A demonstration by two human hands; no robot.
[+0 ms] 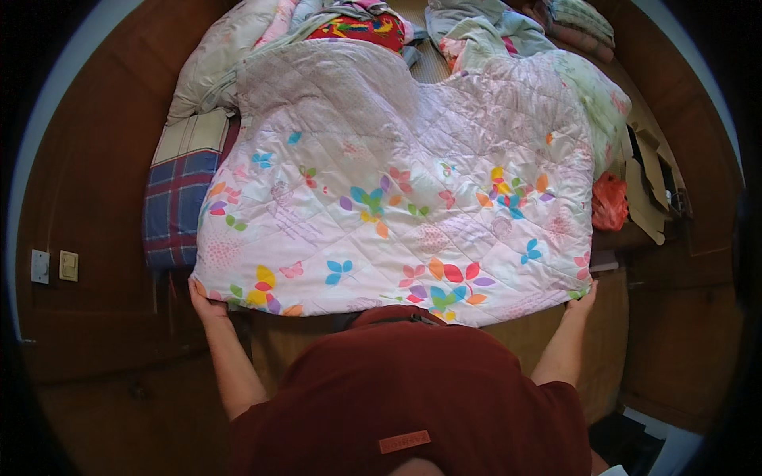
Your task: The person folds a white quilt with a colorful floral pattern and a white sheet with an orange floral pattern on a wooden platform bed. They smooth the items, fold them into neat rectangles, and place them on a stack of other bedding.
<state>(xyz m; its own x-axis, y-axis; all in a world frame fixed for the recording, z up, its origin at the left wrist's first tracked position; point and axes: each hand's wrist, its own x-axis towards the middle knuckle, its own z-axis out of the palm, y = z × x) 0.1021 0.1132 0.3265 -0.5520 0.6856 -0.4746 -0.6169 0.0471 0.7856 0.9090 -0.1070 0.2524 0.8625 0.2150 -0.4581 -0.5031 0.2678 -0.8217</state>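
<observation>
A white quilt [381, 238] with colourful leaf and flower prints stretches wide in front of me. Its near corner on the left is gripped by my left hand [208, 303], the fingers tucked partly under the cloth. At the opposite near corner, my right hand [585, 295] pinches the edge. Both arms are spread apart, and the near edge runs between them close to my waist. The quilt's far part rises in folds over the bedding behind it and dips in the middle.
A plaid folded blanket [182, 190] lies at the left, below a pale pillow-like bundle [208, 71]. More bedding [484, 32] and a red embroidered cloth [361, 32] are heaped at the back. On the right are a red plastic bag [609, 202] and an open cardboard box [649, 186].
</observation>
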